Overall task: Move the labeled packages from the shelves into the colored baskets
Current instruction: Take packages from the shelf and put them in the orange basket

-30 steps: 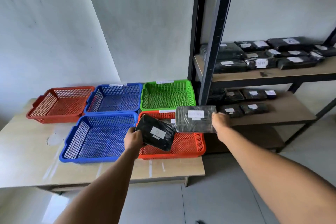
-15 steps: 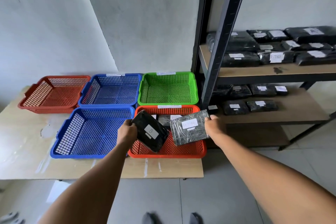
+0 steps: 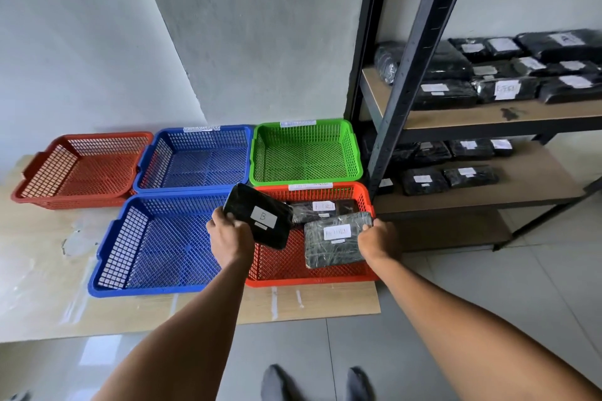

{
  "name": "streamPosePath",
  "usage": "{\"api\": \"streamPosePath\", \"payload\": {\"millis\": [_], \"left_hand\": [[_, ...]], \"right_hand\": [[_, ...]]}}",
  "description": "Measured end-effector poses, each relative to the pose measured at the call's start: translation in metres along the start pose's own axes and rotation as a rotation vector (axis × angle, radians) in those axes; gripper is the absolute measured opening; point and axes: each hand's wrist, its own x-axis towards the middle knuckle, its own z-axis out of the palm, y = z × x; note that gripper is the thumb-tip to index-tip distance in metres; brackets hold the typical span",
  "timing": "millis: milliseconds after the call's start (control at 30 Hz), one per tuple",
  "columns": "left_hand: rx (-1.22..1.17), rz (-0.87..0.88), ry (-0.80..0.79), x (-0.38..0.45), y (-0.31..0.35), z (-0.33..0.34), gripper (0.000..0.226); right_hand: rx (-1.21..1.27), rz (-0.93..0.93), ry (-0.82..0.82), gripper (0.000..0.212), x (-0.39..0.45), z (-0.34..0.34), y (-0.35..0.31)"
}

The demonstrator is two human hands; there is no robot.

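My left hand grips a black package labelled B, tilted above the gap between the near blue basket and the near orange basket. My right hand holds the right edge of a grey-black labelled package, which lies low inside the near orange basket. Another labelled package lies at that basket's back. Many black labelled packages fill the upper shelf, and more packages sit on the lower shelf.
On the low wooden table also stand a far orange basket, a far blue basket and a green basket. The black metal shelf post rises just right of the baskets. My feet are on the grey floor tiles.
Both hands have come down toward the near orange basket. The right-hand package dropped from above the basket's rim to its inside. The view shifted closer and lower.
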Motion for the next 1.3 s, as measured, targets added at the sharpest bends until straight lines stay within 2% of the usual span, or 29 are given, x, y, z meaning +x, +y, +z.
{"api": "streamPosePath", "payload": {"millis": [233, 367, 533, 600, 667, 733, 800, 900, 1100, 1300], "left_hand": [[-0.030, -0.023, 0.009, 0.014, -0.005, -0.001, 0.034], [-0.047, -0.010, 0.008, 0.023, -0.012, -0.004, 0.032], [-0.086, 0.020, -0.013, 0.033, -0.017, -0.007, 0.032], [-0.094, 0.026, -0.025, 0.033, -0.017, -0.008, 0.031], [-0.102, 0.029, -0.036, 0.035, -0.018, -0.009, 0.032], [-0.100, 0.026, -0.045, 0.036, -0.017, -0.010, 0.033], [-0.089, 0.029, -0.055, 0.037, -0.016, -0.012, 0.033], [-0.088, 0.060, -0.075, 0.038, -0.012, -0.017, 0.026], [-0.074, 0.144, -0.159, 0.047, -0.009, -0.026, 0.022], [-0.036, 0.216, -0.276, 0.056, -0.002, -0.027, 0.023]], "right_hand": [[-0.159, -0.152, 0.044, 0.020, -0.020, 0.024, -0.023], [-0.187, -0.087, 0.041, 0.017, -0.022, 0.033, -0.024], [-0.202, -0.077, 0.047, 0.025, -0.014, 0.036, -0.016], [-0.266, -0.147, 0.045, 0.034, -0.016, 0.036, -0.014], [-0.373, -0.298, 0.052, 0.051, -0.020, 0.036, -0.012], [-0.438, -0.525, -0.074, 0.068, -0.023, 0.036, -0.011], [-0.494, -0.694, -0.302, 0.087, -0.022, 0.039, -0.013], [-0.613, -0.707, -0.492, 0.108, -0.017, 0.046, -0.019], [-0.771, -0.722, -0.504, 0.120, -0.005, 0.043, -0.033], [-0.833, -0.694, -0.488, 0.115, 0.000, 0.033, -0.035]]}}
